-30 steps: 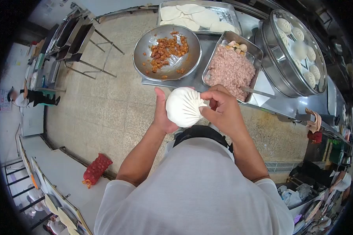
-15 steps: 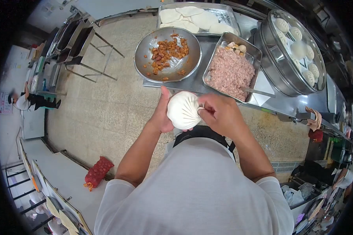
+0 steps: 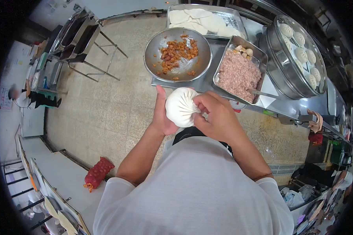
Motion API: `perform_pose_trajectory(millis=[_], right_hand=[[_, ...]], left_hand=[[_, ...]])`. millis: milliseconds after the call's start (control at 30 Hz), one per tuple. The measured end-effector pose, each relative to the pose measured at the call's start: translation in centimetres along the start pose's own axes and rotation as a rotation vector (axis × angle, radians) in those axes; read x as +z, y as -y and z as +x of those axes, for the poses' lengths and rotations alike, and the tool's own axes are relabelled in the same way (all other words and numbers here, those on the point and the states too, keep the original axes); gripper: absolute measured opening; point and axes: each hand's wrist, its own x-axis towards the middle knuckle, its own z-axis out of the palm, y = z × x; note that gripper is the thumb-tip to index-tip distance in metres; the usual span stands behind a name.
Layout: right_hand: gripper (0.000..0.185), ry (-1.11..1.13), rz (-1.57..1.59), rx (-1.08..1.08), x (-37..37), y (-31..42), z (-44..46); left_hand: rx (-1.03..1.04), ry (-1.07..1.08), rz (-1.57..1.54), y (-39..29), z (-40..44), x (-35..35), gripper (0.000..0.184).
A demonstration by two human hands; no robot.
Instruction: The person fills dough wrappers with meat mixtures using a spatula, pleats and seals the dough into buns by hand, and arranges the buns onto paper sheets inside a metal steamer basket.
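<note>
A round white bun of dough rests in my left hand, which is cupped under and around it with the thumb raised along its left side. Folds run across the dough and gather toward its right edge. There, my right hand pinches the gathered pleats between thumb and fingers. Just beyond my hands stands a steel bowl with reddish-brown chopped filling. To its right, a steel pan holds pink minced meat, some pale round pieces, and a utensil with a flat metal handle.
Flat dough sheets lie in a tray behind the bowl. On the right, a stacked metal steamer holds several pleated buns. A red mesh sack sits at lower left. Another person is far to the left.
The view has shifted slightly, so the table items appear farther right. The bun has turned a little in my left hand, and my right fingers have shifted at its pleats.
</note>
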Motion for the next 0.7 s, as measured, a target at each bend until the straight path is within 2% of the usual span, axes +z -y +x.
perform_pose_trajectory(millis=[200, 267, 300, 367, 467, 533, 600, 700], right_hand=[[0.02, 0.028, 0.035, 0.019, 2.7, 0.6, 0.0], [0.02, -0.071, -0.009, -0.114, 3.3, 0.8, 0.1], [0.02, -0.072, -0.015, -0.109, 3.4, 1.0, 0.3], [0.018, -0.007, -0.099, -0.239, 3.1, 1.6, 1.0], [0.017, 0.076, -0.202, -0.132, 2.4, 1.8, 1.2], [0.016, 0.013, -0.204, -0.066, 2.9, 1.3, 0.9], [0.015, -0.046, -0.202, -0.009, 2.9, 1.1, 0.6], [0.018, -0.027, -0.022, 0.052, 1.3, 1.9, 0.2]], left_hand=[[-0.036, 0.1, 0.008, -1.5, -1.5, -0.7, 0.101], [-0.063, 0.111, -0.039, -1.9, -1.6, -0.8, 0.101], [-0.087, 0.123, -0.081, -2.0, -1.5, -0.9, 0.1], [-0.113, 0.14, -0.097, -2.1, -1.5, -1.1, 0.1], [-0.123, 0.127, -0.135, -1.7, -1.3, -0.7, 0.098], [-0.101, 0.098, -0.159, -1.2, -0.9, -0.3, 0.097], [0.06, -0.041, -0.13, -0.6, -0.4, 0.0, 0.095], [0.101, 0.028, -0.248, 0.2, 0.0, 0.2, 0.094]])
